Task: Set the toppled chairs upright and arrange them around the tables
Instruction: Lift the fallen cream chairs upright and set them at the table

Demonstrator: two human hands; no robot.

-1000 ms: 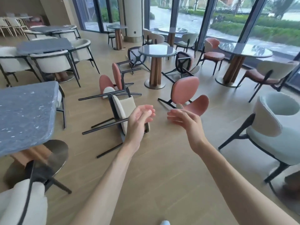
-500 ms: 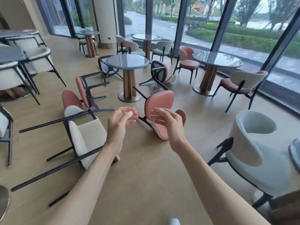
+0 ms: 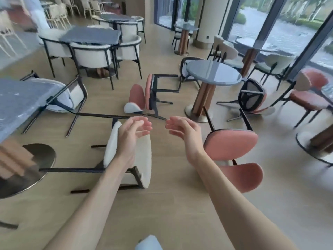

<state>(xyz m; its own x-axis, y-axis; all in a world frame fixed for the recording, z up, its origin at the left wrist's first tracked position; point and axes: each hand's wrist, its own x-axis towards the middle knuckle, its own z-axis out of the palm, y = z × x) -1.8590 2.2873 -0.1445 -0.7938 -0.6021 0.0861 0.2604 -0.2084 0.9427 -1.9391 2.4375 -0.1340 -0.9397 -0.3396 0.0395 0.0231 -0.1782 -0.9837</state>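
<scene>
Cream toppled chair (image 3: pixel 142 159) now lies on the floor right under your left hand (image 3: pixel 132 135), nearer than before; pink toppled chair (image 3: pixel 232 145) sits beside your right hand (image 3: pixel 183 129). Both hands open, fingers loosely curled, holding nothing.

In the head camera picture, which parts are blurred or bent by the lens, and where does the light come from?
Head view: the left edge is smeared, especially the grey table and its base; the window frames bend from wide-angle distortion; daylight enters through the glass at upper right and glares on the round table; both the left hand and the right hand are fairly sharp.
</scene>
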